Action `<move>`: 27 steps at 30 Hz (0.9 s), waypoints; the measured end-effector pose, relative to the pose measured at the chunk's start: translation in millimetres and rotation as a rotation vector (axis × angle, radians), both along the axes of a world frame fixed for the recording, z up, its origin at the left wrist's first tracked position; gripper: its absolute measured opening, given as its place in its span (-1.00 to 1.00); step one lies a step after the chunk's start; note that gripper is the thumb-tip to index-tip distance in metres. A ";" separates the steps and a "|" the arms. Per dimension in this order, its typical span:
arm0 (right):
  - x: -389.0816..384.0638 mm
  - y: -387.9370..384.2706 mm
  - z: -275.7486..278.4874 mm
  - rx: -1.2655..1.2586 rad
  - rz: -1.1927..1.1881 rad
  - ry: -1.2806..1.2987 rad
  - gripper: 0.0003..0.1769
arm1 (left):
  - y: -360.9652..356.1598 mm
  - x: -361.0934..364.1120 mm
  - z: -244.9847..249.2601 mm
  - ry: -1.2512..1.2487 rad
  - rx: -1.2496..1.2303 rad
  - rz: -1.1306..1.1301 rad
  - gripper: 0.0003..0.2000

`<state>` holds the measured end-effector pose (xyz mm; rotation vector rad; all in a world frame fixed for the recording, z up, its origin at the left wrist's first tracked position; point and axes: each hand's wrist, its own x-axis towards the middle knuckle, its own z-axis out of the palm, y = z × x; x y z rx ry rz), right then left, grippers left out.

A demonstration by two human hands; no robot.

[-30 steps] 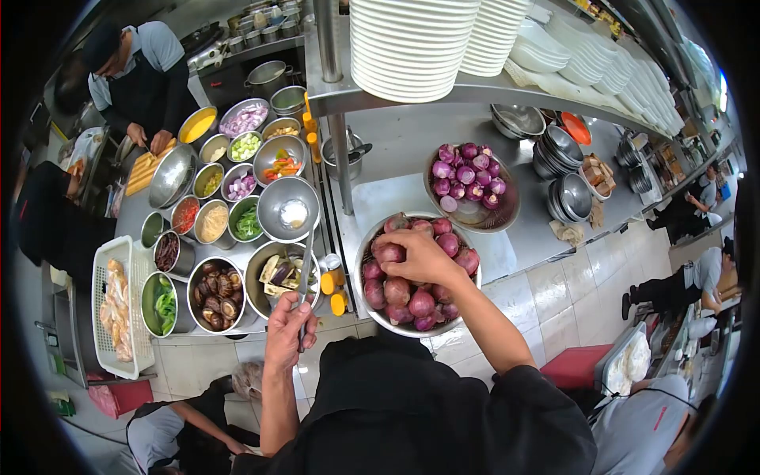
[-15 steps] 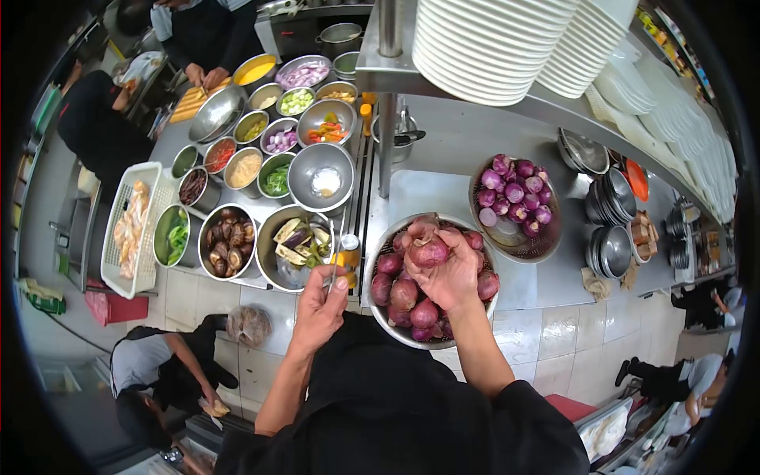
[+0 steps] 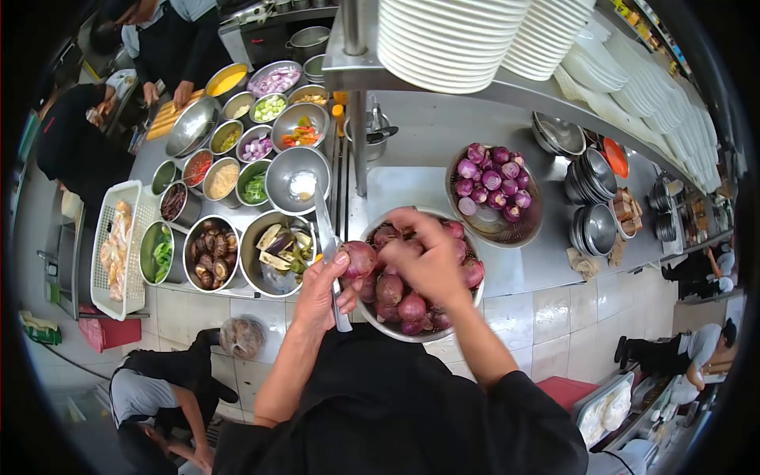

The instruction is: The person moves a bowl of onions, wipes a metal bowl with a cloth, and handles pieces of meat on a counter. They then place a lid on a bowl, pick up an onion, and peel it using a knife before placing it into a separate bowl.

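My left hand (image 3: 321,294) is closed around a knife (image 3: 326,229) and a red onion (image 3: 359,260). The blade points away from me, and the onion sits at my thumb and fingertips beside it. Just to the right, my right hand (image 3: 434,265) is over a steel bowl (image 3: 465,310) of unpeeled red onions (image 3: 412,307). Its fingers are stretched apart and somewhat blurred, with nothing visible in them. Beyond that bowl, a perforated colander (image 3: 511,235) holds peeled red onions (image 3: 492,180).
On the left stand several steel pots, among them mushrooms (image 3: 212,253) and eggplant pieces (image 3: 277,245), plus a white basket (image 3: 140,237). Stacked white plates (image 3: 451,47) fill the overhead shelf (image 3: 507,87). A co-worker (image 3: 170,47) cuts on a board; another person (image 3: 158,388) bends low at left.
The onion has passed from my right hand to my left, which now holds it with the knife. My right hand has opened above the bowl. The view has shifted slightly.
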<state>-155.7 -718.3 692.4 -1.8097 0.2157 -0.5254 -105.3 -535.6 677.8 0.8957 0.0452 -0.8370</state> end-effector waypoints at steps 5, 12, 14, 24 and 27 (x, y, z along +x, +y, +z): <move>10.7 -174.5 -67.7 -0.533 -0.351 0.791 -0.38 | 35.2 4.3 -3.0 -0.124 0.089 0.145 -0.67; 28.6 -184.6 -88.3 -0.611 -0.437 1.114 -0.21 | 80.7 -6.5 -16.6 -0.126 0.178 0.266 -0.70; 27.9 -180.9 -85.7 -0.559 -0.452 1.110 -0.25 | 87.7 -10.4 -24.2 -0.118 0.185 0.266 -0.70; 2.6 -225.8 -93.6 -0.483 -0.510 0.641 -0.56 | 87.4 -14.6 -27.5 -0.118 0.208 0.272 -0.72; 21.8 -221.5 -28.7 -0.628 -0.667 0.618 -0.58 | 81.3 -12.4 -26.8 -0.104 0.219 0.251 -0.73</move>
